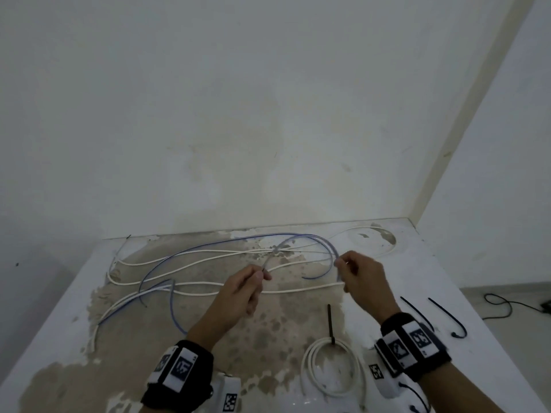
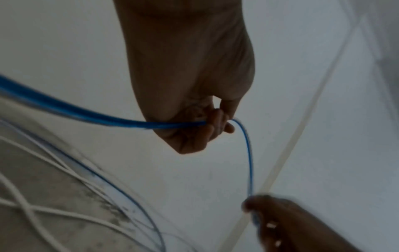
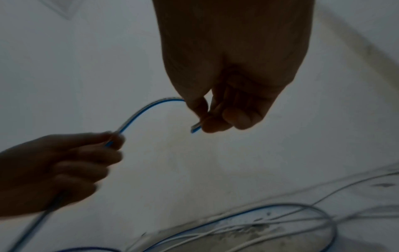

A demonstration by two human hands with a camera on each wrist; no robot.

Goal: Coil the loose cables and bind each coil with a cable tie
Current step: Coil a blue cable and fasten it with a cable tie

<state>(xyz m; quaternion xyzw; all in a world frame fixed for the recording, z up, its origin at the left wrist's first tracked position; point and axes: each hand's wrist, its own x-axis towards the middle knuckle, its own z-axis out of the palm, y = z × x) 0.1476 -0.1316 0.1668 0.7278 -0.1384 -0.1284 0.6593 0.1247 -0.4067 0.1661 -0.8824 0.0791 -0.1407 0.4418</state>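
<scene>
From the head view, my left hand (image 1: pixel 241 290) and my right hand (image 1: pixel 362 274) are both raised over the worn table (image 1: pixel 208 338), each pinching the blue cable (image 1: pixel 226 241) between thumb and fingertips. The cable arcs away toward the wall and back between them. Loose white cables (image 1: pixel 208 284) lie tangled across the table; I count perhaps three, though they cross too much to be sure. One white coil (image 1: pixel 331 368) sits near my right wrist, already bound with one black cable tie (image 1: pixel 330 323). Two more loose black ties (image 1: pixel 447 318) lie beside it to the right.

In the left wrist view, my left hand (image 2: pixel 194 105) has its fingers curled round the blue cable (image 2: pixel 86 112), which bends down to my blurred right hand (image 2: pixel 287 221).

In the right wrist view, my right hand (image 3: pixel 228 85) pinches the blue cable (image 3: pixel 140 112) just short of its cut end, and my left hand (image 3: pixel 64 163) grips it a little further along.
</scene>
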